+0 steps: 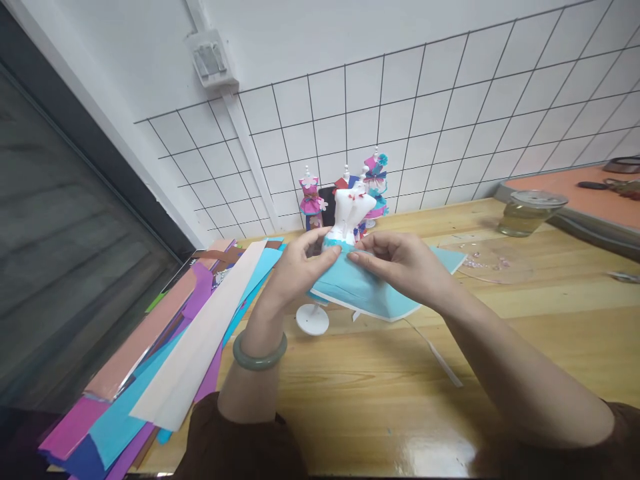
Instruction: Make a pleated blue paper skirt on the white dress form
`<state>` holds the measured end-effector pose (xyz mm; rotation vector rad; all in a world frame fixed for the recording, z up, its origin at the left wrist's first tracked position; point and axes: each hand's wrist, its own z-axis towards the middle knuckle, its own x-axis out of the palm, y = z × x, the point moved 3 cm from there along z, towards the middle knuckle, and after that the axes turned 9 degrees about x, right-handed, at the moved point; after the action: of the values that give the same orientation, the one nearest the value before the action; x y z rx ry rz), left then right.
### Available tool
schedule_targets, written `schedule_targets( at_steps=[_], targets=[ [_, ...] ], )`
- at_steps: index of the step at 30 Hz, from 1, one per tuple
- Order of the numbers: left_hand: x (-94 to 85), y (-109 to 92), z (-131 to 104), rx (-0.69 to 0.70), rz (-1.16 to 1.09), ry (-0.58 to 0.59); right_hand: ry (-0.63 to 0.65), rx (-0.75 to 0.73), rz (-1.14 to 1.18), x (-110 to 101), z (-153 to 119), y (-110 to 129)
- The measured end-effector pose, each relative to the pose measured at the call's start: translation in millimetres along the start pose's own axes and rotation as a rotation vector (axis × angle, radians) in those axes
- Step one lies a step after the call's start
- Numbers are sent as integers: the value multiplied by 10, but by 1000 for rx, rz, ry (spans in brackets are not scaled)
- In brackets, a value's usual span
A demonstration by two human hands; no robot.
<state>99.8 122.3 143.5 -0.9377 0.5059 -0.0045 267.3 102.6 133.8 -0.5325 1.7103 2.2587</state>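
Note:
A small white dress-form mannequin (pixel 350 217) is in front of me, tilted, with small red bits on its chest and its round white base (pixel 313 320) showing below. Light blue crepe paper with a white edge (pixel 373 293) wraps its waist and flares out like a skirt. My left hand (pixel 305 263) pinches the paper at the left of the waist, thumb in front. On the other side, my right hand (pixel 400 263) presses thumb and fingers together on the same paper. The fingertips behind the waist are partly hidden.
Folded crepe paper strips (pixel 200 333) lie in a pile on the left. Several dressed mini mannequins (pixel 312 197) stand by the grid wall. A lidded cup of yellowish liquid (pixel 530 217), small pink beads (pixel 483 260) and a thin white strip (pixel 440 360) are on the wooden table.

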Motion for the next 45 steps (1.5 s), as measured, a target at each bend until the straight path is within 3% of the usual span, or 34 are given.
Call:
schedule_targets(
  at_steps=[6, 11, 23, 31, 45],
  targets=[
    [-2, -26, 4, 83, 158, -104, -93, -36, -75, -3, -27, 6],
    [2, -28, -6, 126, 247, -147, -94, -105, -81, 8, -67, 62],
    [14, -22, -3, 100, 140, -104, -44, -231, -102, -14, -65, 83],
    [13, 47, -2, 90, -11, -65, -53, -178, -26, -45, -60, 45],
    [23, -21, -22, 49, -70, 11, -76, -140, 34, -57, -30, 37]
  ],
)
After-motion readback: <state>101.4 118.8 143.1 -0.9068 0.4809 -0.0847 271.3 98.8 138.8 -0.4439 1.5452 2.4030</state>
